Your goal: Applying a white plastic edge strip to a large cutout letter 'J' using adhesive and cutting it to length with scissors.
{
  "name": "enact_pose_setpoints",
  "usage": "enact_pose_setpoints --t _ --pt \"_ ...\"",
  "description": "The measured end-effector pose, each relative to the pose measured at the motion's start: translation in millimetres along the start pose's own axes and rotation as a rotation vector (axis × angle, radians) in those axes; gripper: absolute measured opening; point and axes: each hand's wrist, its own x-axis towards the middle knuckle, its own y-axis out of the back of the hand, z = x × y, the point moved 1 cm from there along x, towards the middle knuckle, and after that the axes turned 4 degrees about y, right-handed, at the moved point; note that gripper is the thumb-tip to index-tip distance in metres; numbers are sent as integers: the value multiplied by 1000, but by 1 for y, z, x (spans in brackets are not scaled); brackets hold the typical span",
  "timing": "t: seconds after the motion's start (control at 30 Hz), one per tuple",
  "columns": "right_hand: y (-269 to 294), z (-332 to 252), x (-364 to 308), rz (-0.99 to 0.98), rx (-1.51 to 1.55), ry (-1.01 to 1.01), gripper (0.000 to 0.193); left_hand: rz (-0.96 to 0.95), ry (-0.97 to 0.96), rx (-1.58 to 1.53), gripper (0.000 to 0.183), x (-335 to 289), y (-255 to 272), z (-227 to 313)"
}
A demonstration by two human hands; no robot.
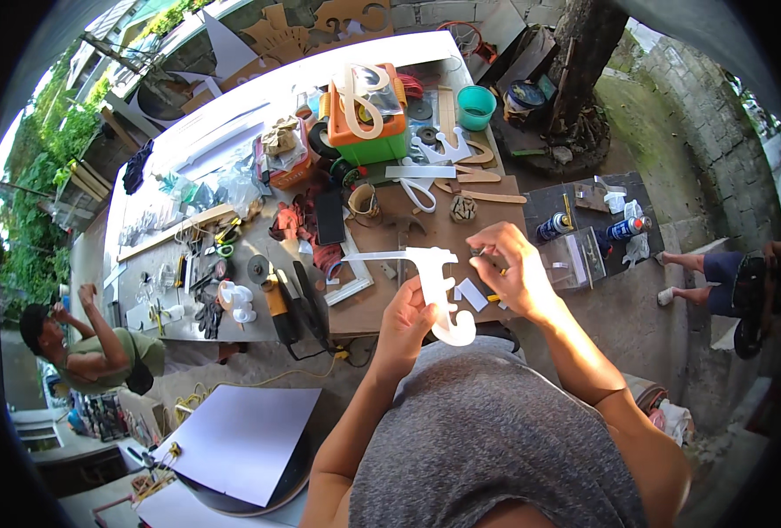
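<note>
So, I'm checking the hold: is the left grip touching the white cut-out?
Touching. The head view shows the left grip holding the white cut-out, its thumb lying over the edge.

Both bare arms reach forward, the right elbow (pixel 617 398) swung wide. By the table's (pixel 254 331) near edge, the left hand (pixel 405 323) pinches, thumb against fingers. Opposite, near the right corner, the right hand (pixel 512 271) arches, fingers curled toward its thumb, sunlight along the forearm (pixel 582 352).
</note>
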Motion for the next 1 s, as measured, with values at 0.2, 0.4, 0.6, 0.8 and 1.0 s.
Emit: enact_pose_setpoints --t 0.2,0.4,0.6,0.8,1.0 --pt "-44 -37 11 51 -48 45 26 -111 14 -86 50 -15 35 20" --pt "-67 -58 15 72 -42 2 23 -163 27 -68 48 -25 57 39" --pt "-93 -76 9 114 -103 10 24 -191 26 -37 47 -38 72 41" --pt "-101 -93 21 -33 -341 193 19 -161 115 36 48 -44 99 37" --pt "-102 -98 32 54 -225 124 9 -113 126 -128 42 -43 101 51"
